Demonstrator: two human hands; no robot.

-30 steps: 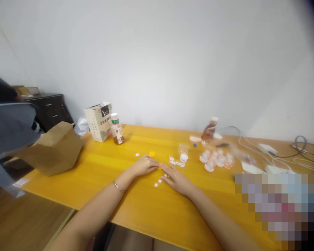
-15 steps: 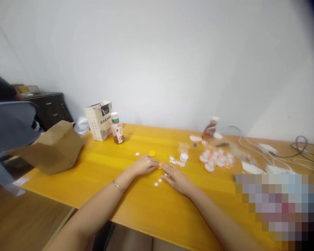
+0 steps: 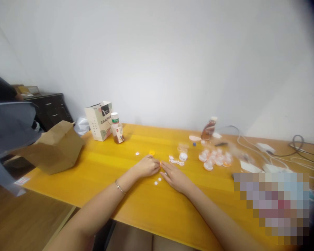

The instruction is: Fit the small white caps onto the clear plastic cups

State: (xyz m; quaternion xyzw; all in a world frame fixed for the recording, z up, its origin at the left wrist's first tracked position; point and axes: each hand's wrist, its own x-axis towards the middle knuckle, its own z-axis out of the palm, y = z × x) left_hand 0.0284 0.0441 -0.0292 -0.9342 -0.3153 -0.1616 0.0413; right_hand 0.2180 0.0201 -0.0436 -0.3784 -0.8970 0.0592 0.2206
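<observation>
Between my two hands is a small orange piece (image 3: 161,164), mostly covered by fingertips. My left hand (image 3: 148,166) has its fingers curled in and closed at the piece's left side. From the right, my right hand (image 3: 174,177) meets it, with fingers pressed together and their tips against the piece. Just beyond my left hand lies a yellow disc (image 3: 152,152), with a small white piece (image 3: 137,153) to its left. Small white discs (image 3: 156,183) rest on the table below the fingers. Past my right hand are a cluster of small white pieces (image 3: 176,161) and a round white part (image 3: 183,156).
On the wooden table (image 3: 138,212) stand a bottle (image 3: 117,129), a paper bag (image 3: 98,122) and an open brown bag (image 3: 60,150). To the right are several clear-domed parts (image 3: 214,158), a brown bottle (image 3: 208,129), a blue cap (image 3: 194,144) and white cables (image 3: 251,150).
My left fingers have curled in more, and my right fingers have drawn closer around the orange piece. The other things on the table stay in place.
</observation>
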